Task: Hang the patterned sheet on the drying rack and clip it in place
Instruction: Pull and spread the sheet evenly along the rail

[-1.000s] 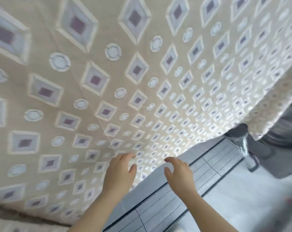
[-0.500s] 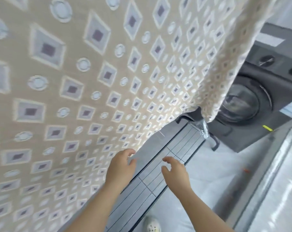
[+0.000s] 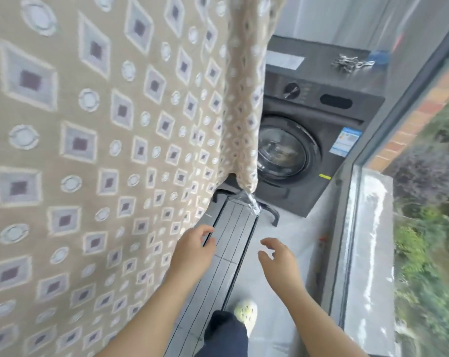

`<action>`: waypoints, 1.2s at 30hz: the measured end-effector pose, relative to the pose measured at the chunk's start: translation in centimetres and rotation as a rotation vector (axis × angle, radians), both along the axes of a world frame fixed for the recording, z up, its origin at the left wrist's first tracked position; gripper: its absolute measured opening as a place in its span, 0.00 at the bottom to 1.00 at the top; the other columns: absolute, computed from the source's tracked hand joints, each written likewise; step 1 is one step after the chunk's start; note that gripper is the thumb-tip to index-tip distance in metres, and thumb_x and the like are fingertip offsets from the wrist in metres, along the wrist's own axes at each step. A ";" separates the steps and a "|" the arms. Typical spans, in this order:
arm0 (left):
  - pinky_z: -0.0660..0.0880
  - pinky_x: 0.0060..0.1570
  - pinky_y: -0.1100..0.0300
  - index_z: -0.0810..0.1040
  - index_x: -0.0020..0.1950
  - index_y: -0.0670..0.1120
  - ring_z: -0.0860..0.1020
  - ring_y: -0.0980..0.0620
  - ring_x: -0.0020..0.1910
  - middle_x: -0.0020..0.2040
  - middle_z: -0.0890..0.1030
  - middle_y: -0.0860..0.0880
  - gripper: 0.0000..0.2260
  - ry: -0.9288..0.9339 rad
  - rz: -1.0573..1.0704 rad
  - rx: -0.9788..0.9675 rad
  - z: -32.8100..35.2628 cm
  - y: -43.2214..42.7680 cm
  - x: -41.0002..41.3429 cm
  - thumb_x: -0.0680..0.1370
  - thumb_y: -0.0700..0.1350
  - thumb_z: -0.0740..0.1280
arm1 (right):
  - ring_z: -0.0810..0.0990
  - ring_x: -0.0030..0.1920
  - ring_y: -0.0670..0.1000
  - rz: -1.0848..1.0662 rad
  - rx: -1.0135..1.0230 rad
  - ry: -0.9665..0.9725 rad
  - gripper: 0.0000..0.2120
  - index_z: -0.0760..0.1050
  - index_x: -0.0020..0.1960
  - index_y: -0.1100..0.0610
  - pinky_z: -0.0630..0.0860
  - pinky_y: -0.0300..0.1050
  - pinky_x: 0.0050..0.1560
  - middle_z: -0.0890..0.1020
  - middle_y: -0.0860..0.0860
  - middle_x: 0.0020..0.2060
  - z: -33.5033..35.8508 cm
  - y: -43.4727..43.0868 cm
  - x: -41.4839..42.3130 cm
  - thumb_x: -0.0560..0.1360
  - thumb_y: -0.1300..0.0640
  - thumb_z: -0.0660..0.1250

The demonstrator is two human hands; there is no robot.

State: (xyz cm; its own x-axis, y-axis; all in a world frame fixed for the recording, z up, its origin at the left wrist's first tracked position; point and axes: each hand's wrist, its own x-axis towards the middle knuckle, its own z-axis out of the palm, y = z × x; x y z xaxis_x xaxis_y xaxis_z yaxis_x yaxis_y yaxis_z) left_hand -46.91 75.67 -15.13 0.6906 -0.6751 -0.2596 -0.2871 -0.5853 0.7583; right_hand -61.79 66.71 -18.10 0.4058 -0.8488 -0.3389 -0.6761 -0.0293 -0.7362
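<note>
Head view: both hands are empty. The left hand (image 3: 192, 251) has its fingers loosely curled around nothing. The right hand (image 3: 280, 258), just to its right, is spread and relaxed.

The sheet (image 3: 102, 150) hangs to the left of and above the left hand, draped from something above the frame. Its lower edge falls close beside that hand, and whether they touch is not clear. Its far corner ends ahead of both hands, over the dark slatted rack (image 3: 231, 240) that runs beneath them.

No clip shows on the cloth. What look like metal clips (image 3: 349, 63) lie in a pile on top of the washer (image 3: 308, 140), well ahead of the right hand.

The main risk, as I judge it, is that the sheet is held by its own weight alone. An uneven drape or a tug on the hem could pull it off while the person goes for the clips. The shoe (image 3: 245, 311), below the hands, stands close by the rack. A step forward could catch the rack or the low corner and drag the cloth down.
</note>
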 end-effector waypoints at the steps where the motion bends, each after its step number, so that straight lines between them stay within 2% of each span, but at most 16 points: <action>1: 0.65 0.48 0.65 0.76 0.60 0.49 0.73 0.55 0.52 0.57 0.76 0.51 0.12 0.000 -0.016 -0.008 0.0 -1.7 0.3 0.78 0.41 0.62 | 0.71 0.63 0.52 -0.027 -0.002 -0.011 0.14 0.72 0.63 0.52 0.69 0.44 0.57 0.75 0.49 0.61 -0.1 -1.4 0.1 0.78 0.58 0.59; 7: 0.67 0.51 0.64 0.76 0.60 0.48 0.75 0.53 0.54 0.57 0.77 0.51 0.13 -0.003 -0.086 -0.035 -0.5 -12.7 3.6 0.77 0.40 0.62 | 0.72 0.62 0.52 -0.096 -0.006 0.010 0.13 0.73 0.61 0.51 0.70 0.44 0.56 0.76 0.49 0.59 -0.2 -11.4 2.6 0.77 0.58 0.59; 12: 0.67 0.48 0.64 0.77 0.58 0.48 0.76 0.52 0.52 0.52 0.76 0.53 0.11 -0.026 -0.090 -0.024 -0.4 -21.9 6.6 0.77 0.41 0.64 | 0.74 0.59 0.53 -0.089 0.013 0.068 0.13 0.72 0.61 0.50 0.70 0.42 0.53 0.76 0.49 0.59 0.2 -19.8 5.8 0.77 0.56 0.60; 16: 0.71 0.54 0.59 0.74 0.63 0.47 0.76 0.50 0.55 0.59 0.77 0.50 0.14 -0.024 -0.087 0.076 -0.6 -27.6 8.3 0.77 0.43 0.63 | 0.75 0.55 0.51 -0.077 0.036 0.044 0.13 0.73 0.61 0.51 0.68 0.41 0.50 0.76 0.49 0.57 0.2 -24.9 7.5 0.77 0.57 0.60; 19: 0.73 0.55 0.56 0.68 0.68 0.48 0.76 0.49 0.57 0.62 0.76 0.49 0.22 -0.064 -0.055 0.162 -0.7 -30.6 9.4 0.76 0.51 0.66 | 0.75 0.53 0.50 -0.048 0.062 0.038 0.13 0.73 0.59 0.50 0.71 0.43 0.54 0.76 0.48 0.57 -0.1 -27.7 8.7 0.76 0.56 0.61; 21: 0.73 0.55 0.55 0.65 0.70 0.48 0.76 0.48 0.58 0.62 0.76 0.50 0.33 -0.079 0.008 0.177 -0.5 -32.8 10.0 0.70 0.59 0.70 | 0.73 0.51 0.48 0.012 0.059 0.055 0.14 0.72 0.62 0.50 0.68 0.41 0.52 0.75 0.48 0.58 -0.2 -29.9 9.5 0.76 0.56 0.61; 23: 0.74 0.54 0.53 0.66 0.69 0.49 0.77 0.47 0.57 0.60 0.77 0.50 0.40 -0.108 0.080 0.178 -0.1 -35.3 10.3 0.63 0.68 0.69 | 0.72 0.51 0.47 0.087 0.060 0.066 0.16 0.70 0.64 0.50 0.68 0.42 0.52 0.74 0.48 0.61 -0.1 -32.6 10.6 0.76 0.55 0.61; 25: 0.76 0.51 0.50 0.71 0.61 0.49 0.79 0.46 0.51 0.53 0.79 0.51 0.36 -0.202 0.152 0.202 0.4 -37.7 10.7 0.62 0.72 0.64 | 0.72 0.58 0.49 0.186 0.056 0.092 0.19 0.68 0.66 0.50 0.70 0.46 0.58 0.73 0.49 0.63 0.1 -35.2 11.8 0.76 0.53 0.62; 28: 0.77 0.44 0.52 0.76 0.49 0.43 0.80 0.42 0.44 0.43 0.81 0.45 0.22 -0.346 0.258 0.221 1.6 -40.6 11.2 0.75 0.62 0.61 | 0.69 0.65 0.53 0.412 -0.005 0.202 0.25 0.63 0.70 0.52 0.68 0.49 0.63 0.71 0.50 0.66 0.5 -38.2 13.7 0.75 0.48 0.62; 31: 0.75 0.41 0.55 0.78 0.48 0.37 0.80 0.40 0.42 0.41 0.81 0.40 0.18 -0.307 0.319 0.261 2.7 -42.0 11.3 0.79 0.51 0.60 | 0.69 0.66 0.55 0.556 -0.093 0.253 0.31 0.58 0.72 0.53 0.66 0.51 0.64 0.71 0.51 0.67 1.3 -40.2 16.0 0.74 0.42 0.63; 33: 0.72 0.38 0.57 0.78 0.48 0.36 0.79 0.42 0.40 0.38 0.79 0.43 0.17 -0.243 0.343 0.239 3.0 -42.3 11.3 0.79 0.50 0.61 | 0.68 0.67 0.56 0.623 -0.124 0.242 0.35 0.56 0.73 0.54 0.65 0.52 0.65 0.71 0.52 0.67 1.7 -40.8 17.6 0.73 0.38 0.62; 34: 0.69 0.37 0.59 0.78 0.48 0.37 0.77 0.44 0.40 0.36 0.77 0.46 0.16 -0.215 0.342 0.243 3.3 -42.3 11.3 0.79 0.50 0.62 | 0.69 0.66 0.56 0.647 -0.134 0.242 0.34 0.58 0.72 0.54 0.65 0.52 0.64 0.72 0.52 0.65 1.8 -41.0 18.2 0.73 0.37 0.61; 36: 0.67 0.38 0.61 0.79 0.49 0.38 0.78 0.43 0.43 0.38 0.78 0.45 0.15 -0.185 0.330 0.260 3.6 -42.0 11.3 0.78 0.50 0.64 | 0.74 0.60 0.56 0.702 -0.201 0.234 0.23 0.67 0.65 0.55 0.69 0.50 0.58 0.77 0.53 0.58 2.0 -41.4 19.1 0.77 0.42 0.57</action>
